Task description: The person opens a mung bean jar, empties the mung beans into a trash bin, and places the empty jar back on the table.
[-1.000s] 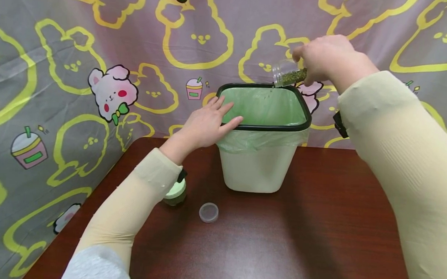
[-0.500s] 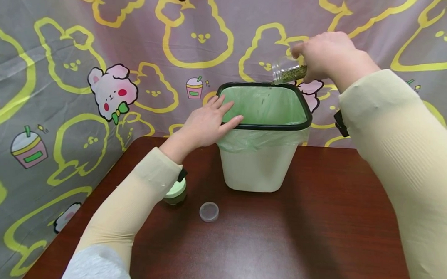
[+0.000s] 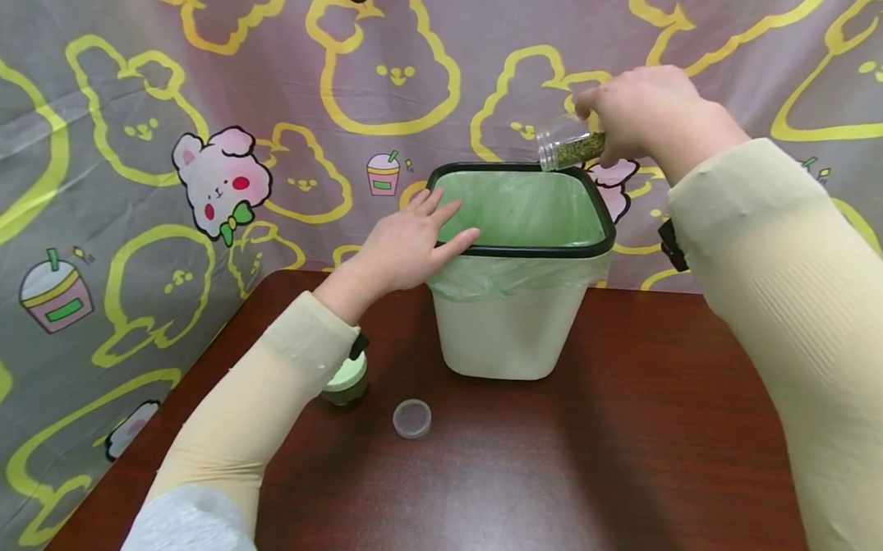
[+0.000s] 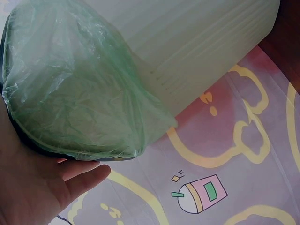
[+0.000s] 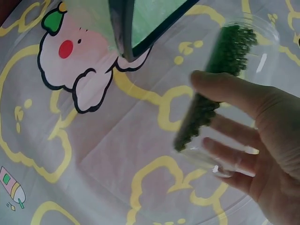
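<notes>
My right hand [image 3: 644, 112] grips a clear jar [image 3: 554, 142], tilted mouth-down to the left over the back right of the bin's opening. Small green grains [image 5: 232, 47] lie along the jar's lower side in the right wrist view. The white bin [image 3: 509, 328] stands upright, lined with a thin green bag [image 4: 79, 89] folded over its black rim [image 3: 531, 252]. With fingers spread, my left hand [image 3: 406, 245] rests on the bin's left rim. In the left wrist view, part of that hand is hidden behind the bag and rim.
On the brown table [image 3: 492, 483] a round clear lid [image 3: 412, 419] lies in front of the bin. A small jar with a pale green lid [image 3: 348, 376] stands by my left sleeve, partly hidden. Patterned cloth [image 3: 273, 54] hangs behind and on the left.
The jar has risen and dipped slightly in my right hand. Dark grains seen falling into the bin earlier are hardly visible now. My left hand has stayed in place.
</notes>
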### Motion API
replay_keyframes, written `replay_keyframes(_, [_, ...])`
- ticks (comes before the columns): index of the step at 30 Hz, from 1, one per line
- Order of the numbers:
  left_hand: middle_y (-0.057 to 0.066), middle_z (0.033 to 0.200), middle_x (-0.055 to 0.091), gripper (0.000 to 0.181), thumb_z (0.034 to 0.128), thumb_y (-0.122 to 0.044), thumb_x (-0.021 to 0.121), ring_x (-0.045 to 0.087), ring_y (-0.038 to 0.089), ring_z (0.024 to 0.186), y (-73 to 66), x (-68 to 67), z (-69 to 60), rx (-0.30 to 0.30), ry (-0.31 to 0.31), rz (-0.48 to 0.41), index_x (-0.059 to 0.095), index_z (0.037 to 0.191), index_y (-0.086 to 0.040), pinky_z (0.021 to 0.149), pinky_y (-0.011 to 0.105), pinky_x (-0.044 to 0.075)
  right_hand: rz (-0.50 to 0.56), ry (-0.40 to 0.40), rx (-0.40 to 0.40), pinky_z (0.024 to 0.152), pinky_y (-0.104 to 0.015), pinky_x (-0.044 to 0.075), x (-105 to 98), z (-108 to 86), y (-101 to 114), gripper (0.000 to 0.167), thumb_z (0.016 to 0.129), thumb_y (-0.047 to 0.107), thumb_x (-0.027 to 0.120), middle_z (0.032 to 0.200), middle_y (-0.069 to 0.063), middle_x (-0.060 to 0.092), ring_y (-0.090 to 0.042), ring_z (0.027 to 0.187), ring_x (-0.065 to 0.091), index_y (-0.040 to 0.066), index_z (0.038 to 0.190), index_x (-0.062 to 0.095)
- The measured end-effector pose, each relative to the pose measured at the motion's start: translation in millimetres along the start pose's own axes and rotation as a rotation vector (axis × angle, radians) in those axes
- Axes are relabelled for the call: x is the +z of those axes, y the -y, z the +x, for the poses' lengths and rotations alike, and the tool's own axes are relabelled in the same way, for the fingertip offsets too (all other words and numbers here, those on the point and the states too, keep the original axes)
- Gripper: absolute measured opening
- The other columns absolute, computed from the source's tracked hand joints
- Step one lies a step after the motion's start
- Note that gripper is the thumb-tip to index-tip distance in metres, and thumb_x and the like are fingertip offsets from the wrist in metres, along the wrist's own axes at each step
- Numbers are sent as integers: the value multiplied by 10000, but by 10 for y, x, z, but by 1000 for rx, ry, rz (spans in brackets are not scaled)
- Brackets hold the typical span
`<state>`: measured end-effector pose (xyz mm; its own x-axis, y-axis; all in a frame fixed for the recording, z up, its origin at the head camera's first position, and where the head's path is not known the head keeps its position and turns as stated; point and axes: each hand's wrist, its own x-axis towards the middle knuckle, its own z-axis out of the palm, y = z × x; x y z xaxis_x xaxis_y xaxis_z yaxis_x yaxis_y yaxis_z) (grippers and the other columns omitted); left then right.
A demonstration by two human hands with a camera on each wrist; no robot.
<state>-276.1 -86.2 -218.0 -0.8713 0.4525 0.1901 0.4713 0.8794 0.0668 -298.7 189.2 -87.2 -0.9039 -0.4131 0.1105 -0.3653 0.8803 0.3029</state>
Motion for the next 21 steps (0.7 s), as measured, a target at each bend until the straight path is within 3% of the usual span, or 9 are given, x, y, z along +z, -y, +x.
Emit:
replay_keyframes(13, [117,1604,125,792,955,-696,221,86,266,1467,-2,-2,4,1,5,-6,292,1540,-167,1146,449,180,-6,20,4,698,-568,432,-3,-3,14,619,749,144,726,1074,-246,619,-446,924,527,55,1313,485])
replay_keyframes(21, [117,1604,123,792,955,-696,218,85,270,1466,-3,-5,3,-2,7,-9,292,1540,-167,1147,449,176,-1,-1,24,779,-618,408,-20,-5,17,677,757,162,742,1176,-272,582,-474,1008,488,67,1369,469])
